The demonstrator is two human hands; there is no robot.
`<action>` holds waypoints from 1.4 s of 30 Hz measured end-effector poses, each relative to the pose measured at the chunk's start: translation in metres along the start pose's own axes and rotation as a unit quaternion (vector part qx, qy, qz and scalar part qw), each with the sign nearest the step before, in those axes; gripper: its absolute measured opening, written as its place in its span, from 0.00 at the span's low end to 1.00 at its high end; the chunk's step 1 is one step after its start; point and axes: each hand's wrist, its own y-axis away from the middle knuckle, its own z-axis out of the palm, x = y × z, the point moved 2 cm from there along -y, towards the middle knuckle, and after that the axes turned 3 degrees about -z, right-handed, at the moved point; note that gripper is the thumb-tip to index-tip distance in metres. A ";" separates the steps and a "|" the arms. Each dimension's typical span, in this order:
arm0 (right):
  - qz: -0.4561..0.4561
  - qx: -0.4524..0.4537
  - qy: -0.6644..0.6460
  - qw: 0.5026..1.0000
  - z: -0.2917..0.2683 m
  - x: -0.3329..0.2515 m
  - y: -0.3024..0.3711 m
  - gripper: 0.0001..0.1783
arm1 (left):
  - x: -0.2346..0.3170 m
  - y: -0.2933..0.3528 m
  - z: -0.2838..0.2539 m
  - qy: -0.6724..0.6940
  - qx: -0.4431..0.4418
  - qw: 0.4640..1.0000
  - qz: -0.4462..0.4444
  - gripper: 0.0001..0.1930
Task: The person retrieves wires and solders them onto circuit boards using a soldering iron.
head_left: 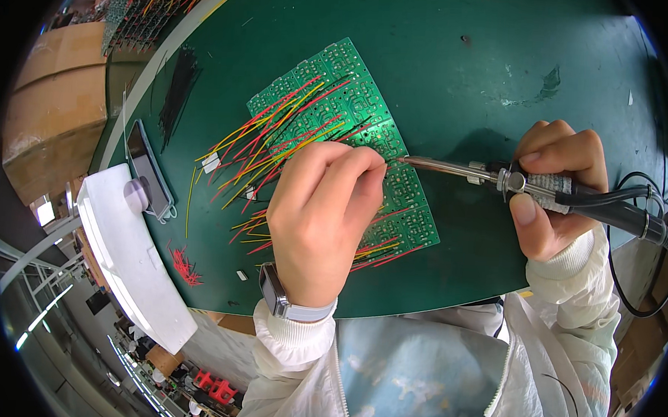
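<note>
A green circuit board panel (357, 109) lies on the green work table, with many red, yellow and black wires (278, 128) standing out from it to the left. My left hand (323, 208) is over the panel's middle, thumb and fingertips pinched on what looks like a thin wire; most of it is hidden by the fingers. My right hand (562, 189) grips a soldering iron (492, 174) with a ribbed grey sleeve and a metal clamp. Its long tip points left and reaches the board just beside my left fingertips.
Black wires (179, 90) and short red wires (185, 267) lie on the table at left. A phone (149, 171) leans by a white box (127, 244) at the table's edge. Cardboard boxes (55, 107) stand beyond. Black cables (640, 196) run from the iron at right.
</note>
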 end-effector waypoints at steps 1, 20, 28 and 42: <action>-0.007 -0.004 0.005 1.000 0.000 0.000 0.000 0.16 | 0.000 0.000 -0.001 -0.001 0.000 1.000 0.000 0.10; -0.032 -0.018 0.000 0.999 0.001 -0.001 0.001 0.19 | 0.002 -0.001 0.002 0.007 -0.010 1.000 -0.013 0.14; -0.039 -0.005 -0.010 0.999 -0.002 0.001 0.001 0.18 | -0.002 -0.002 0.006 0.040 -0.004 0.999 -0.012 0.13; 0.071 -0.019 0.007 0.997 0.001 -0.007 0.003 0.19 | 0.000 -0.004 0.004 0.033 -0.007 0.999 -0.002 0.12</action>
